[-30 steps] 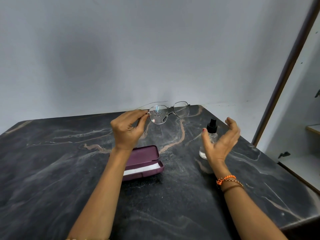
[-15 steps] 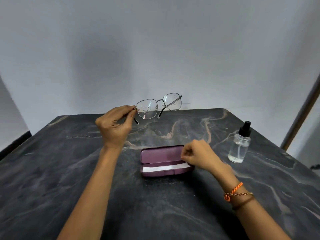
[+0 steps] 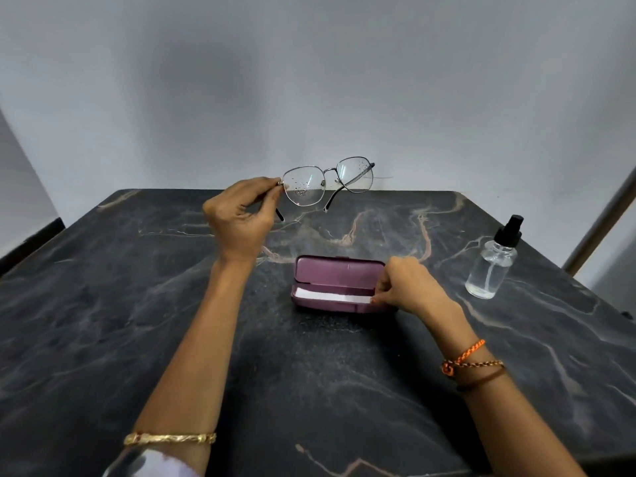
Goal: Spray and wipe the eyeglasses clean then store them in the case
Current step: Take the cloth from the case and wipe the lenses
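I see my left hand raised over the far desk, its fingers pinching the eyeglasses at the hinge, droplets on both lenses. My right hand rests at the open maroon case, curled fingers pinching the white cloth inside. The spray bottle stands upright to the right, well apart.

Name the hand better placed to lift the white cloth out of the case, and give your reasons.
Right. The right hand already pinches the end of the white cloth in the open purple case. The left hand is busy holding the droplet-covered eyeglasses up by the frame's corner.
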Demonstrator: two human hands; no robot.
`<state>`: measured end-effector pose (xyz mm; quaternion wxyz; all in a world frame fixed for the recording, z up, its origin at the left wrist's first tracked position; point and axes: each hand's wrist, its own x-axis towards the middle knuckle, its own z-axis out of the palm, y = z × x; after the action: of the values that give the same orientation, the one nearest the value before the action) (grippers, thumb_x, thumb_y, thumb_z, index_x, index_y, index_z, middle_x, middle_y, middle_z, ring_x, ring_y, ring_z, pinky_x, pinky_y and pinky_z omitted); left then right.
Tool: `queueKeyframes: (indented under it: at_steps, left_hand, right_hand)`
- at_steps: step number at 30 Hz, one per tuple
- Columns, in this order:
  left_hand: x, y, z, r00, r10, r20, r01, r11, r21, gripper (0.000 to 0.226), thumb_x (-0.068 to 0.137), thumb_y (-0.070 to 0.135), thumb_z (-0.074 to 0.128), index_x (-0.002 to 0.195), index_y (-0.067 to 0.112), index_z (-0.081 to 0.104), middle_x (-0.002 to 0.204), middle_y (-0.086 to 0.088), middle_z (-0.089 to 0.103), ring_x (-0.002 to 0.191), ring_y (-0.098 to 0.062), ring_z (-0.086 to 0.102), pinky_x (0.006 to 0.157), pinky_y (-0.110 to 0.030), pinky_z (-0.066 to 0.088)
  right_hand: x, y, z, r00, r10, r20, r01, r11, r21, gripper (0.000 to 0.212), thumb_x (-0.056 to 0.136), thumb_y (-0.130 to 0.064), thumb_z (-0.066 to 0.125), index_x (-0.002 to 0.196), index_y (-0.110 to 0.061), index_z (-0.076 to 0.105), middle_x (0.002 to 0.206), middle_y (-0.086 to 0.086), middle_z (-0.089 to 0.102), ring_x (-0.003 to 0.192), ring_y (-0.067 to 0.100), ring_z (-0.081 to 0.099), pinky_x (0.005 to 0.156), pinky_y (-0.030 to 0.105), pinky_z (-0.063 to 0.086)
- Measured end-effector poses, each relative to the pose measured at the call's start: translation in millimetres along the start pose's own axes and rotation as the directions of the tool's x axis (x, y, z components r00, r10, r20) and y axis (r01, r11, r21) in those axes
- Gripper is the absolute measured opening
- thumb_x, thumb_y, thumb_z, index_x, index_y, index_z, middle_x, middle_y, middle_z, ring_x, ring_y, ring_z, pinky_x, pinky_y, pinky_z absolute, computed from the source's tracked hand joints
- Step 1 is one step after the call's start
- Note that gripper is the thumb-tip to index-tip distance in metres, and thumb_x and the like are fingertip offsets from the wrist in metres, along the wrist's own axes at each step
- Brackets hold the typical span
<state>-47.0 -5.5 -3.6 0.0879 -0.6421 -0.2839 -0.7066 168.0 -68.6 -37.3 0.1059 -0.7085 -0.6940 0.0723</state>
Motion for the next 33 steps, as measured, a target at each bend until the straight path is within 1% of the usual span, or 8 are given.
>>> queueKeyframes:
  at_steps: [11, 16, 20, 23, 24, 26, 29, 33]
  left_hand:
    - [-1.9, -5.7, -0.2, 1.000, 0.008, -0.012, -0.008, 1.000, 0.014, 0.008, 0.068, -0.008, 0.074, 0.074, -0.012, 0.070, 0.070, -0.022, 0.070, 0.066, -0.011, 0.062, 0.071, -0.003, 0.047]
    - [-4.1, -6.5, 1.4, 1.000, 0.011, 0.003, -0.011, 1.000, 0.017, 0.008, 0.068, -0.008, 0.074, 0.074, -0.012, 0.070, 0.070, -0.023, 0.070, 0.064, -0.014, 0.061, 0.069, -0.003, 0.047]
    - [-3.9, -7.2, 1.2, 1.000, 0.013, 0.001, -0.013, 1.000, 0.015, 0.009, 0.068, -0.008, 0.074, 0.075, -0.012, 0.070, 0.071, -0.022, 0.070, 0.065, -0.012, 0.061, 0.070, -0.003, 0.047]
    - [-4.1, -7.3, 1.4, 1.000, 0.018, -0.003, -0.018, 1.000, 0.020, 0.009, 0.067, -0.009, 0.074, 0.074, -0.012, 0.070, 0.070, -0.023, 0.070, 0.066, -0.011, 0.061, 0.071, -0.002, 0.046]
    - [-4.3, -7.4, 1.5, 1.000, 0.018, -0.002, -0.018, 1.000, 0.020, 0.009, 0.067, -0.009, 0.074, 0.074, -0.012, 0.070, 0.070, -0.023, 0.070, 0.066, -0.011, 0.061, 0.071, -0.002, 0.046]
    - [-4.5, -7.7, 1.6, 1.000, 0.020, 0.002, -0.020, 1.000, 0.018, 0.009, 0.067, -0.009, 0.074, 0.074, -0.012, 0.070, 0.070, -0.022, 0.070, 0.066, -0.011, 0.061, 0.071, -0.002, 0.046]
    - [-5.2, -7.1, 2.3, 1.000, 0.022, 0.017, -0.022, 1.000, 0.007, 0.009, 0.068, -0.008, 0.074, 0.075, -0.011, 0.070, 0.072, -0.021, 0.070, 0.069, -0.007, 0.061, 0.071, -0.003, 0.047]
    - [-5.1, -4.6, 4.2, 0.998, 0.048, 0.035, -0.048, 0.999, 0.012, 0.009, 0.066, -0.008, 0.075, 0.074, -0.009, 0.071, 0.071, -0.019, 0.071, 0.069, -0.007, 0.061, 0.071, -0.004, 0.048]
  right_hand:
    - [2.1, 2.3, 6.1, 0.993, -0.103, -0.065, 0.103, 0.995, 0.004, 0.013, 0.074, -0.007, 0.055, 0.067, -0.001, 0.064, 0.081, 0.009, 0.054, 0.084, 0.029, 0.057, 0.067, 0.036, 0.050]
    - [0.8, 1.3, 1.0, 0.989, -0.084, -0.122, 0.106, 0.976, 0.190, 0.018, 0.072, -0.014, 0.060, 0.068, 0.002, 0.065, 0.075, 0.013, 0.064, 0.073, 0.025, 0.060, 0.063, 0.033, 0.046]
    - [-0.4, -1.7, -1.7, 0.992, -0.020, -0.124, 0.077, 0.878, 0.473, 0.026, 0.076, -0.017, 0.057, 0.051, -0.011, 0.053, 0.052, -0.002, 0.048, 0.050, 0.007, 0.042, 0.046, 0.015, 0.030]
    - [-0.1, -5.4, -2.9, 0.992, 0.100, -0.077, -0.006, 0.646, 0.763, 0.025, 0.077, -0.016, 0.054, 0.055, -0.012, 0.044, 0.060, 0.007, 0.038, 0.057, 0.012, 0.038, 0.053, 0.019, 0.029]
    - [0.3, -5.7, -3.8, 0.987, 0.157, -0.031, -0.055, 0.516, 0.855, 0.019, 0.078, -0.015, 0.052, 0.062, -0.009, 0.046, 0.067, 0.011, 0.041, 0.063, 0.017, 0.043, 0.056, 0.023, 0.036]
    - [0.0, -5.9, -7.2, 0.973, 0.191, 0.132, -0.158, 0.129, 0.979, 0.011, 0.082, -0.014, 0.048, 0.077, -0.005, 0.053, 0.073, 0.012, 0.056, 0.068, 0.022, 0.058, 0.056, 0.029, 0.054]
    - [-2.0, -3.4, -14.2, 0.958, 0.084, 0.274, -0.226, -0.367, 0.902, 0.024, 0.084, -0.011, 0.041, 0.099, 0.005, 0.051, 0.085, 0.019, 0.066, 0.076, 0.031, 0.067, 0.058, 0.044, 0.059]
    - [-1.3, -2.9, -27.5, 0.957, 0.026, 0.291, -0.219, -0.594, 0.774, 0.045, 0.086, -0.012, 0.036, 0.124, 0.010, 0.041, 0.124, 0.033, 0.051, 0.108, 0.048, 0.053, 0.081, 0.059, 0.048]
